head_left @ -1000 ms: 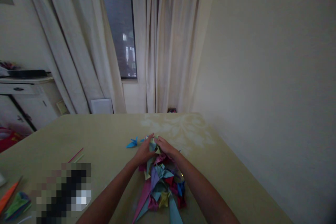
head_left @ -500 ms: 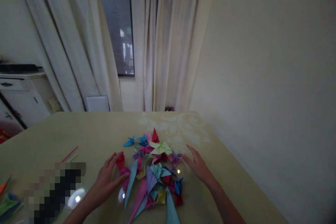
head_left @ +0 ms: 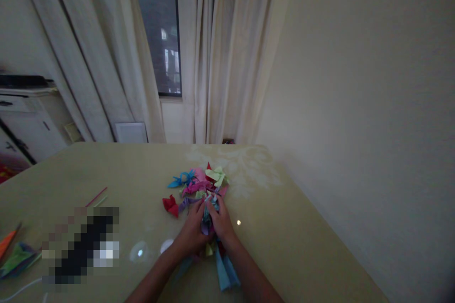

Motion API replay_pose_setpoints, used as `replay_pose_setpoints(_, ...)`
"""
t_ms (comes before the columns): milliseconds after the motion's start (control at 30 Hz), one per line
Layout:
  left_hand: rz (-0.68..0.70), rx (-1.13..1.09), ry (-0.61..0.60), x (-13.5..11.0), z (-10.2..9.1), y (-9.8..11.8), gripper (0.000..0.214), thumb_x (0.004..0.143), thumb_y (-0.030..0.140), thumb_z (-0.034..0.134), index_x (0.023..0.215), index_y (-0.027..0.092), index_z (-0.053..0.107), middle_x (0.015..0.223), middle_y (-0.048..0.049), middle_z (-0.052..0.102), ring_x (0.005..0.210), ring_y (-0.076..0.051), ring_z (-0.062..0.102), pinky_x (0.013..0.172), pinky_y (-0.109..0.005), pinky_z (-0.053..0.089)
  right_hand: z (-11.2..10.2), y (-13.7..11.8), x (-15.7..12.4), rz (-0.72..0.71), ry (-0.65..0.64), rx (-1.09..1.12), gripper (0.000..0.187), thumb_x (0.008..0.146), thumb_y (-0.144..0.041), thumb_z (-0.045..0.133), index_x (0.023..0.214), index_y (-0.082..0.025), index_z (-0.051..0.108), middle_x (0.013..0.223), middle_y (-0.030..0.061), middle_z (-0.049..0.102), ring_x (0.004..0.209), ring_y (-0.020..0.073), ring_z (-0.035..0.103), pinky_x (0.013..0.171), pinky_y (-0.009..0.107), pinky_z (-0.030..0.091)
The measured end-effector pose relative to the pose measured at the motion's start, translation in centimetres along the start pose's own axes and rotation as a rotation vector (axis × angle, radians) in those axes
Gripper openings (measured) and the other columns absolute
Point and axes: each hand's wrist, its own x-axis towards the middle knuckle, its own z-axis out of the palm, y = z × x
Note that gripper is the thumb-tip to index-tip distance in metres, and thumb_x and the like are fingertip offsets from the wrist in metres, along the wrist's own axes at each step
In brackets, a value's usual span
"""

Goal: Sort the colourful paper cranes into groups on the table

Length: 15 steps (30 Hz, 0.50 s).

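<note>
A heap of colourful folded-paper pieces lies on the table, several of them shaped like origami cranes. My left hand [head_left: 195, 232] and my right hand [head_left: 222, 220] are closed together around a bunch of origami pieces [head_left: 207, 222], pale teal and purple ones showing between the fingers. Light blue paper strips [head_left: 226, 272] stick out below my right wrist. Beyond my fingers lie magenta pieces [head_left: 195, 186], a pale green crane [head_left: 217, 175] and blue cranes [head_left: 181, 179]. A red folded piece [head_left: 171, 205] rests left of the bunch. My hands hide part of the heap.
On the left of the table [head_left: 284, 246] are a pixelated dark object [head_left: 83, 251], thin pink and green sticks [head_left: 96, 196], and orange and green papers [head_left: 17, 260]. A white cable runs at the lower left. The wall [head_left: 373, 128] borders the table's right side.
Both hands have come inward from either side of the heap and closed on its middle. The papers are squeezed closer together; the red piece now lies apart on the left.
</note>
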Motion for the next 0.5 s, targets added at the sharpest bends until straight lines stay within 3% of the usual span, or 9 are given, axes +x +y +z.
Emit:
replay_pose_setpoints(133,0.103,-0.056,0.056,3.4,-2.5,1.3,0.08,0.08,0.022,0.068,0.156,0.02,0.047,0.148,-0.0173,0.058,0.139,-0.033,0.056,0.12,-0.053,0.043,-0.6,-3.2,3.0,-0.082,-0.051,0.01,0.049,0.094,-0.063,0.058,0.126,-0.026,0.066,0.132,0.0083,0.071,0.125,0.0288,0.064,0.114,0.045,0.046)
replay_pose_setpoints(267,0.188,-0.04,0.094,5.2,-7.4,3.3,0.069,0.089,0.03,0.067,0.155,0.023,0.046,0.151,-0.0147,0.059,0.139,-0.032,0.057,0.118,-0.054,0.045,-3.7,-7.0,5.2,-0.237,-0.086,-0.052,0.042,0.096,-0.053,0.058,0.123,-0.024,0.072,0.131,0.008,0.072,0.126,0.0286,0.064,0.114,0.046,0.046)
replay_pose_setpoints(400,0.067,0.004,0.067,3.1,-11.8,3.8,0.069,0.096,0.047,0.064,0.158,0.024,0.043,0.145,-0.0139,0.065,0.128,-0.031,0.065,0.111,-0.051,0.052,-8.6,-7.4,4.4,-0.291,-0.084,-0.189,0.037,0.093,-0.043,0.063,0.122,-0.024,0.075,0.134,0.0081,0.072,0.127,0.0285,0.064,0.116,0.047,0.045)
replay_pose_setpoints(500,-0.026,0.064,0.077,-0.9,-12.2,1.8,0.072,0.096,0.055,0.062,0.158,0.024,0.042,0.15,-0.0147,0.061,0.134,-0.032,0.062,0.114,-0.052,0.05,-11.8,-4.5,2.0,-0.23,-0.052,-0.329,0.043,0.09,-0.04,0.063,0.129,-0.026,0.075,0.138,0.0086,0.07,0.133,0.0301,0.061,0.12,0.05,0.041)
